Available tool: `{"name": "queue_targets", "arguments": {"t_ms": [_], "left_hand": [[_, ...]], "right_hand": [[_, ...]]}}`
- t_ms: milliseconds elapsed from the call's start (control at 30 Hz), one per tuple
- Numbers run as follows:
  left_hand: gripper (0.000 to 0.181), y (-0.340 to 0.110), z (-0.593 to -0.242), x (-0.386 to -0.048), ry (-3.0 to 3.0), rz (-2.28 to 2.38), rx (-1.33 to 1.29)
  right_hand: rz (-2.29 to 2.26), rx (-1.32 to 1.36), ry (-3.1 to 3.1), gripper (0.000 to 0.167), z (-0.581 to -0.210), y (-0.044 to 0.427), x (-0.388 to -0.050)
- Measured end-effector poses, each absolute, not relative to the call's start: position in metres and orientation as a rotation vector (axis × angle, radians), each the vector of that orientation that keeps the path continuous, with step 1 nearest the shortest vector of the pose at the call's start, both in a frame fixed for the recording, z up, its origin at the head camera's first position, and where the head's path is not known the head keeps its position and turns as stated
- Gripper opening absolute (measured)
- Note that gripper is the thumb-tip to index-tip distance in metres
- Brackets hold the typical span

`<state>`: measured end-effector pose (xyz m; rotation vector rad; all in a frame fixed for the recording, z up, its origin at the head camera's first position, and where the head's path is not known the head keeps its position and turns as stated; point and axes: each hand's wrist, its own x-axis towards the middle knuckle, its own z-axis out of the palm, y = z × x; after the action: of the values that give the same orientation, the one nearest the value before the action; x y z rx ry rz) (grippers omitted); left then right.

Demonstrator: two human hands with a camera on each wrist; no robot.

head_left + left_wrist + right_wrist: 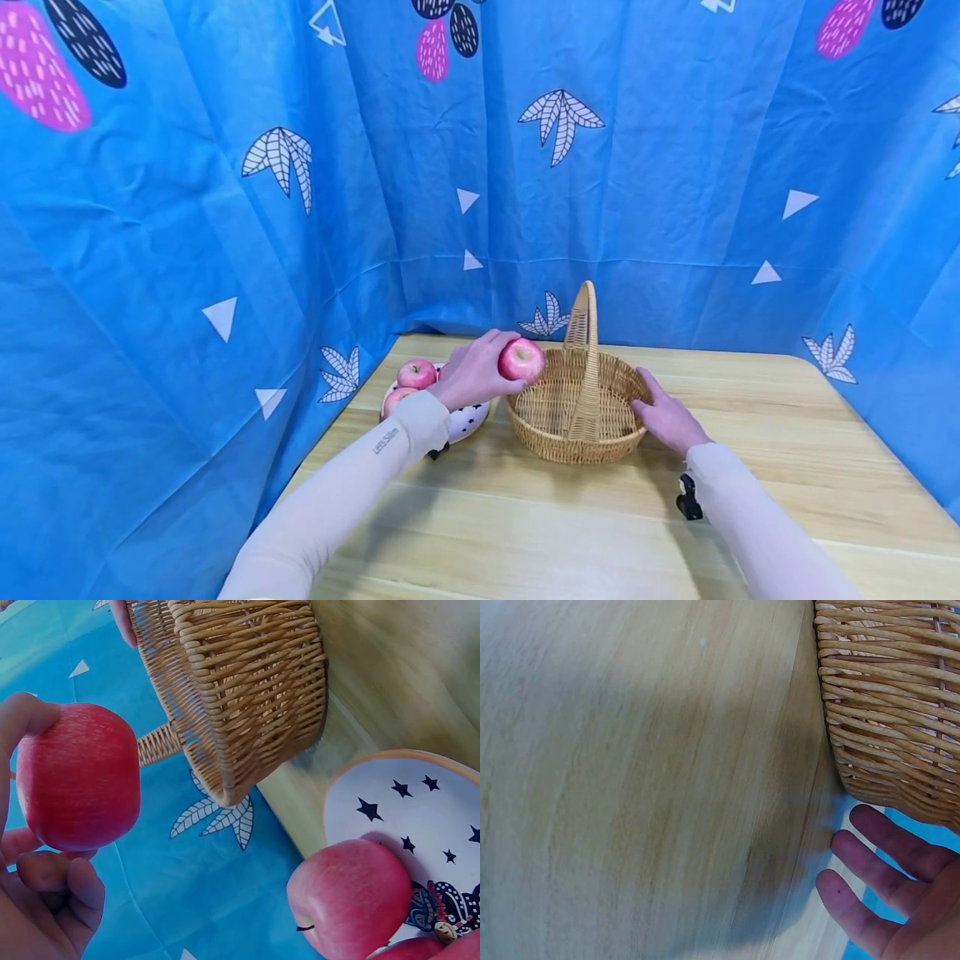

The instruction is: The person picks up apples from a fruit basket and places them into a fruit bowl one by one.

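My left hand [476,371] grips a red apple [521,360] in the air by the left rim of a wicker basket [577,454]. In the left wrist view the apple [79,776] sits between thumb and fingers. The basket has a tall arched handle [588,367] and a bare woven inside. At its right rim rests my right hand [667,417], with several fingers [855,904] extended loosely beside the wicker in the right wrist view. Beneath my left forearm, a white bowl [468,423] with dark stars holds several apples, partly hidden by the hand and sleeve.
A light wooden table [570,533] carries the bowl at left and the basket at its right. Blue patterned curtains [637,208] hang close behind the table and along both sides. The basket's handle rises above its rim.
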<state>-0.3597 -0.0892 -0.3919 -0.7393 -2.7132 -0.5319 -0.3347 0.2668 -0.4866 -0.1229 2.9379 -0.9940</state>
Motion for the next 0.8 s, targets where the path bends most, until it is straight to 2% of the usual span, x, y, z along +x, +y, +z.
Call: {"name": "queue_targets", "arguments": {"t_ms": [800], "left_hand": [[0.073, -0.132, -0.407, -0.343, -2.647, -0.684, -0.596]], "right_hand": [[-1.003, -0.125, 2.938, 0.075, -0.486, 0.264, -0.331]]}}
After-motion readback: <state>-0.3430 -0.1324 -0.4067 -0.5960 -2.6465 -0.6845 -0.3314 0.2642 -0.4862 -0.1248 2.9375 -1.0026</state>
